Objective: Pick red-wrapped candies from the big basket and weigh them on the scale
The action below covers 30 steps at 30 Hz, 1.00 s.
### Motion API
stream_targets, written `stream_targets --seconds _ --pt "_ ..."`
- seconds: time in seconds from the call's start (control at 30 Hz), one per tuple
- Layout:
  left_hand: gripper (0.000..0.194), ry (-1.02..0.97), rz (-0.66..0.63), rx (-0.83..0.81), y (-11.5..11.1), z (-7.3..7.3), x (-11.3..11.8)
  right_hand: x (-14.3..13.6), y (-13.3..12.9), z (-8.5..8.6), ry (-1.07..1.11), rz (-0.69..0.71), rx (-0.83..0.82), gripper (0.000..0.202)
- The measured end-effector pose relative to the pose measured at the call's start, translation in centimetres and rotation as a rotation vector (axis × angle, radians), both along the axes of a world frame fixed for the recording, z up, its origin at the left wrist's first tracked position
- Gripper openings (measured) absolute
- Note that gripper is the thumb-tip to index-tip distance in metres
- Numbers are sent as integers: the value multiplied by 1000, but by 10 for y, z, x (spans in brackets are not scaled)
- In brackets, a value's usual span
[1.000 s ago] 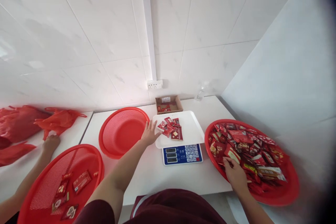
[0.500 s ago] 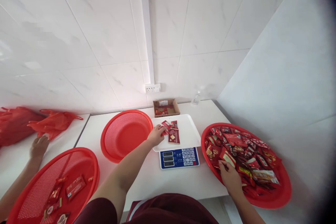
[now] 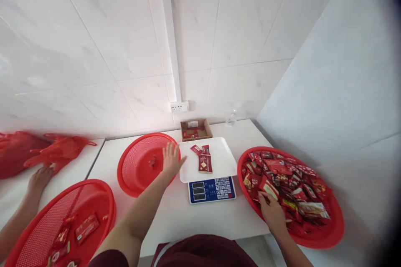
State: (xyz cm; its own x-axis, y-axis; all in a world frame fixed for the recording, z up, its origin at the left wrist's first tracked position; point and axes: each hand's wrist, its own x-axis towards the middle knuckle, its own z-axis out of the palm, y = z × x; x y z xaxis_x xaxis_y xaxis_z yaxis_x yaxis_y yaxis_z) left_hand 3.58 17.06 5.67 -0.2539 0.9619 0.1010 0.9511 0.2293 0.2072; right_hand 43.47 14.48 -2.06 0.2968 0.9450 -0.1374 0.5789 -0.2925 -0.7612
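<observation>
My left hand (image 3: 171, 159) is open with its fingers spread over the right rim of the middle red basket (image 3: 127, 166). A small, blurred red packet (image 3: 152, 162) shows within that basket, left of the fingers. On the white tray (image 3: 224, 160) of the blue scale (image 3: 211, 190) are a larger dark-red snack packet (image 3: 205, 163) and two small red packets. My right hand (image 3: 272, 213) is closed at the near left side of the right red basket (image 3: 336, 230), its fingertips against a red-and-cream packet (image 3: 270, 187). Whether they grip it is hidden.
A cardboard box (image 3: 196, 129) with red packets stands behind the tray, and a clear plastic bottle (image 3: 232, 117) by the wall. At left are another red basket (image 3: 103, 187) with packets, red plastic bags (image 3: 62, 150) and another person's hand (image 3: 40, 181).
My left hand has moved left from the tray and opened. A small packet has left the tray, and one now shows in the middle basket. My right hand stays put.
</observation>
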Motion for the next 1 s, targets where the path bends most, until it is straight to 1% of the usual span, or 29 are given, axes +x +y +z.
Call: stream_targets --seconds 0.07,0.1,0.13,0.17,0.2,0.27,0.33,0.37,0.47,0.5,0.57,0.73,0.8,0.87,0.93,1.0 --pt "77 -39 -260 -84 14 -6 29 -1 0 1 9 0 -15 48" --pt "81 -66 -358 -136 21 -8 42 -1 -1 2 9 1 -19 49" --pt "86 -90 -423 -185 29 -11 55 -2 -1 3 8 2 -18 48" --pt "91 -109 -452 -230 37 -13 66 -3 -1 4 6 0 -17 48" --pt "95 -123 -451 -267 44 -16 76 -3 -1 5 4 -3 -15 48" --pt "96 -126 -403 -316 54 -21 90 -5 -1 8 1 -11 -11 46" --pt "88 -94 -373 -312 59 -25 99 -6 -1 10 9 -17 -13 45" --pt "80 -70 -373 -280 60 -27 101 -6 -1 11 15 -17 -12 44" --pt "51 -11 -381 -141 56 -32 105 -7 -2 14 32 -13 -24 43" --pt "44 -5 -379 -111 54 -33 106 -7 -2 15 32 -15 -32 43" --pt "38 -9 -380 -100 53 -34 107 -8 -2 17 26 -23 -49 42" --pt "31 -67 -357 -120 58 -32 109 -9 -2 19 26 -27 -30 38" --pt "30 -102 -321 -109 59 -28 107 -9 -2 18 34 -26 -24 38" --pt "30 -135 -269 -80 56 -19 97 -8 -2 17 43 -17 -35 39" --pt "32 -159 -213 -42 51 -8 80 -7 -2 16 46 -12 -33 39" --pt "34 -178 -147 5 42 5 56 -7 -2 16 42 -21 -17 38"
